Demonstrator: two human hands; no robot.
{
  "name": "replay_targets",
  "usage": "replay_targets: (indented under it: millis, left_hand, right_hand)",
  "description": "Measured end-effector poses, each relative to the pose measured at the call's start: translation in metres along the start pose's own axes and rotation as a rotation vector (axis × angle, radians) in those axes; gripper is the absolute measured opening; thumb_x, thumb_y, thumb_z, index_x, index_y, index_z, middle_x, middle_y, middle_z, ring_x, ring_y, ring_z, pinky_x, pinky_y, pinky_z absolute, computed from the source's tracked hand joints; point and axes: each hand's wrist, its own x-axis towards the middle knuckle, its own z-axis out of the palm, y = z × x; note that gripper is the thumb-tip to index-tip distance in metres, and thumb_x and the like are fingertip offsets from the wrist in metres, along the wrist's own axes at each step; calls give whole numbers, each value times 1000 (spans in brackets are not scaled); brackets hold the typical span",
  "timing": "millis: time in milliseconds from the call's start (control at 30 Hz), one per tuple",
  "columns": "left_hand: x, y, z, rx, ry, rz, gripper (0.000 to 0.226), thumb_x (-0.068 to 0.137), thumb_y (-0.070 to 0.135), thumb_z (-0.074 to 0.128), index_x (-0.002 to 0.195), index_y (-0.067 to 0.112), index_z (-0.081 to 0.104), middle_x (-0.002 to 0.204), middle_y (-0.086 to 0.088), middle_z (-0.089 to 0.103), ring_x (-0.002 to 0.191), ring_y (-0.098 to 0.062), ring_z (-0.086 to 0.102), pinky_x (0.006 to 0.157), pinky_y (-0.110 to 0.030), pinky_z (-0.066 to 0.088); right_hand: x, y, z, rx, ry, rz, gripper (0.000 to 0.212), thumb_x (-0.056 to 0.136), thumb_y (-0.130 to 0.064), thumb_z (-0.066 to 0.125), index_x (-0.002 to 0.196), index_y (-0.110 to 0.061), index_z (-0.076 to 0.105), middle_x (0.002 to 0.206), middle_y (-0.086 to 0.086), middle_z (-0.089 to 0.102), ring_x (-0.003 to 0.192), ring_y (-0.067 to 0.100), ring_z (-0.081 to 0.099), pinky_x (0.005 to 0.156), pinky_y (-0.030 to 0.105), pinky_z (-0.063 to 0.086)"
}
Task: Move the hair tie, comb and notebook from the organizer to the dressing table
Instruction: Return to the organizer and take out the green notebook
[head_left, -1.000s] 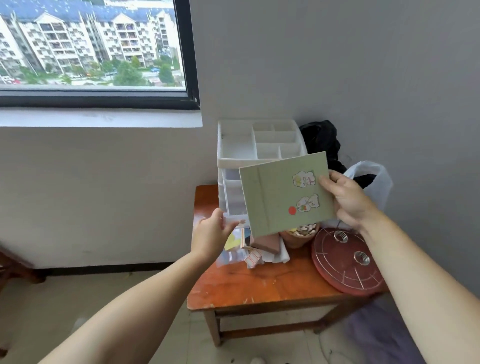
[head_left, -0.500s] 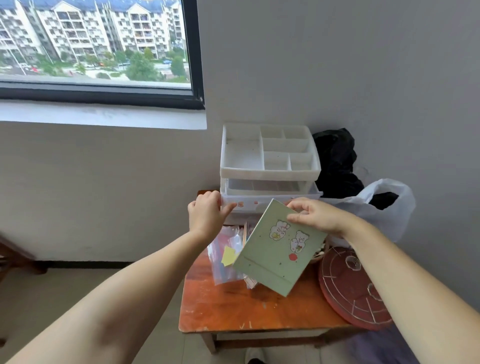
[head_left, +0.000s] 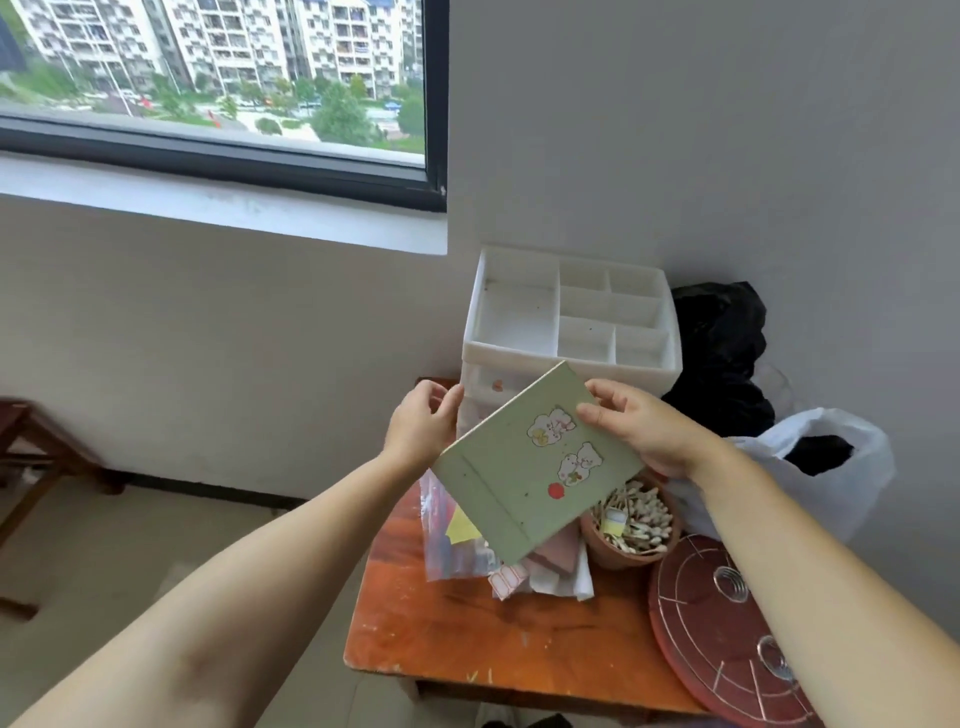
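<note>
My right hand (head_left: 647, 431) grips the right edge of a pale green notebook (head_left: 519, 478) with cartoon stickers and holds it tilted in the air, in front of the white organizer (head_left: 519, 322) and above the orange-brown wooden table (head_left: 467, 634). The organizer's top compartments look bare. My left hand (head_left: 421, 426) hovers by the organizer's lower left corner, fingers loosely curled with nothing in them, close to the notebook's upper left edge. I see no hair tie or comb.
Under the notebook lie a clear plastic bag (head_left: 447, 545) and some papers. A pot of cotton swabs (head_left: 634, 525) and a red round disc (head_left: 727, 634) take the table's right side. Black and white bags (head_left: 852, 467) fill the corner. A wooden stool (head_left: 31, 441) stands far left.
The notebook came down from in front of the organizer and now hangs tilted over the table. My left hand rose to the organizer's left side. The view moved closer.
</note>
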Motion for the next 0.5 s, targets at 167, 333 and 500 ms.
replay_targets:
  millis: [167,333,500]
  left_hand:
    - [-36,-51,-77,-1035,-124,-601,63,92,58,19,100,11,59,94,-7,65,85,-21,61,73,-36,49]
    - [-110,-108,-131,-1213,-171,-586,56,90,58,34,112,14,61,108,-3,72,107,-19,63,94,-41,47]
    - [-171,-131,-164,-1139,92,-514,15,95,21,45,103,15,56,100,-4,67,78,-15,70,72,-32,58]
  right_hand:
    - [10,-3,83,289,188,-81,15,95,-9,45,95,-19,56,98,8,65,83,20,65,79,43,54]
    - [23,1,195,708,171,102,28,98,-3,32,124,-6,43,117,16,59,102,33,59,82,53,50]
    - [21,12,296,669,-129,286,38,92,8,35,128,-4,43,115,16,60,100,31,60,84,53,48]
